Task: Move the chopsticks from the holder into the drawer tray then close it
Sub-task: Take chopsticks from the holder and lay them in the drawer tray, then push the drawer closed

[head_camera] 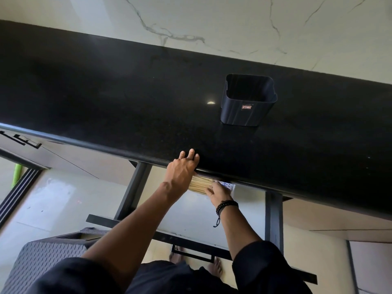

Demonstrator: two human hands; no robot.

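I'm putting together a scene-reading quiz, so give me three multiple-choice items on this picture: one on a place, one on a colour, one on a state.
1. Where does the holder stand?
A. on the floor
B. on the countertop
C. on a shelf

2. What colour is the bracelet on the right wrist?
A. red
B. white
C. black

3. How is the drawer?
A. pulled open
B. pushed shut
C. lifted out of its frame

Answers:
1. B, it stands upright on the black top, near the wall.
2. C, its beads are black.
3. A, its front stands out from under the countertop, and chopsticks lie inside.
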